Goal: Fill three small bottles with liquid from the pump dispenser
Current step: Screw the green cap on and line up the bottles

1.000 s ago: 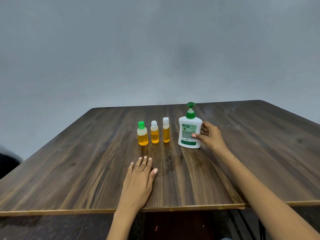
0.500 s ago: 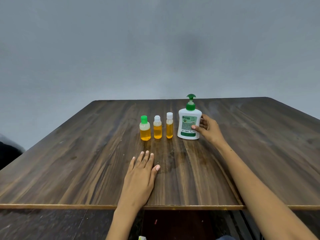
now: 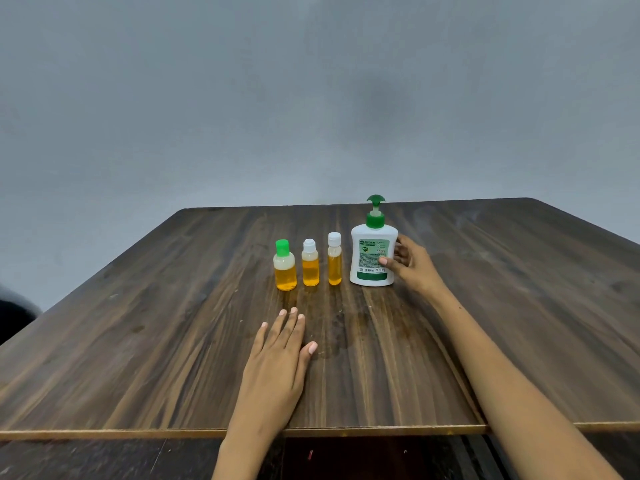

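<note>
While the wooden table (image 3: 173,341) carries everything, the right hand (image 3: 412,265) grips the upright pump dispenser (image 3: 372,254) at its right side. Nearer, the left hand (image 3: 277,362) lies flat, fingers straight. Left of the dispenser stand three capped small bottles (image 3: 310,263), amber-filled, apart.

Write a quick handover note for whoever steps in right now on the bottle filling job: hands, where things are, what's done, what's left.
Left hand: flat on the table, holding nothing.
Right hand: fingers curled round the pump dispenser, which stands upright on the table.
Three small bottles stand in a row left of the dispenser: green-capped bottle, middle bottle, slim bottle. All hold orange liquid and are capped.
Done: filling and capping look complete.
Left: probably only letting go of the dispenser.
</note>
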